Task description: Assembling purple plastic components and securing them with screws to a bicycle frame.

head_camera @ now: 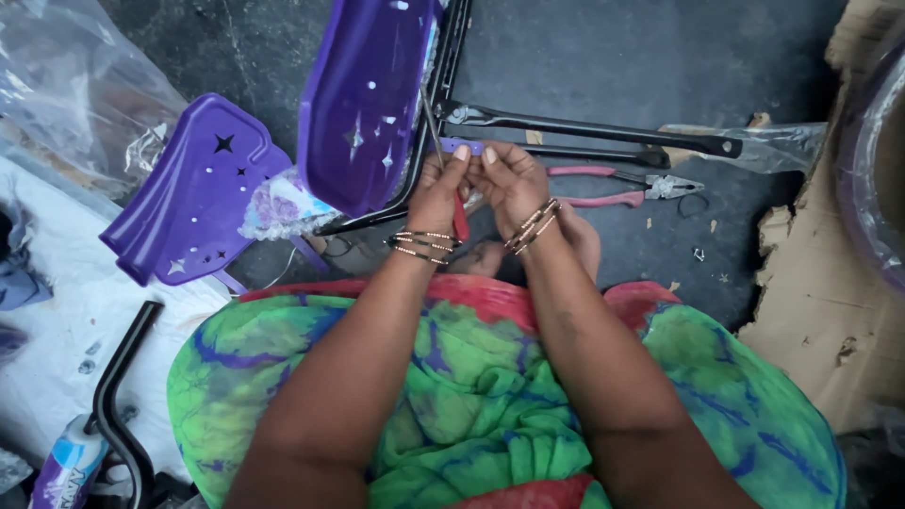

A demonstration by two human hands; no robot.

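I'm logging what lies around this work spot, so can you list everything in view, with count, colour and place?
Purple seat shell: one, purple with star cut-outs, top centre on the black frame.
Black metal frame: one, black, running from top centre to the right.
Small purple piece: one, purple, at the fingertips.
Screwdriver: one, red handle, in the left hand.
Purple panel: one, purple, left on the floor.
Pliers: one pair, pink handles, right of the hands.
Cardboard: one sheet, brown, right edge.
Bent black tube: one, black, lower left.
Left hand: one, bangled, holding the screwdriver.
Right hand: one, bangled, pinching the small purple piece.
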